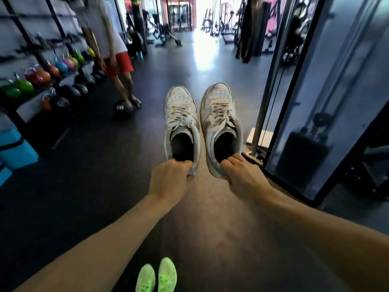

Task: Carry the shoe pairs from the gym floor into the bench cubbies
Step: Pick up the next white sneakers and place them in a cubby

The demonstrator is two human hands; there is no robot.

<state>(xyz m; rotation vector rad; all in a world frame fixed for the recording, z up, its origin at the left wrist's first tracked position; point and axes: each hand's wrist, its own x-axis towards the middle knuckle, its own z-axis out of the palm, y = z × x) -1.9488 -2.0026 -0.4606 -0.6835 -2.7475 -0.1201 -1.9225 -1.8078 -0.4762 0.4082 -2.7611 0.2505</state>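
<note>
I hold a pair of white lace-up sneakers out in front of me above the dark gym floor, toes pointing away. My left hand (pixel 168 180) pinches the heel collar of the left white sneaker (pixel 181 121). My right hand (pixel 242 173) pinches the heel collar of the right white sneaker (pixel 221 121). Both shoes hang level and side by side, a small gap between them. A pair of neon green shoes (pixel 156 278) shows at the bottom edge of the view. No bench or cubbies are in view.
A rack of coloured kettlebells (pixel 35 79) and dark medicine balls lines the left wall. A person in red shorts (pixel 119 64) stands by it with a black ball (pixel 123 108) at their feet. A cable machine frame (pixel 294 102) stands on the right. Blue foam blocks (pixel 14 148) sit far left.
</note>
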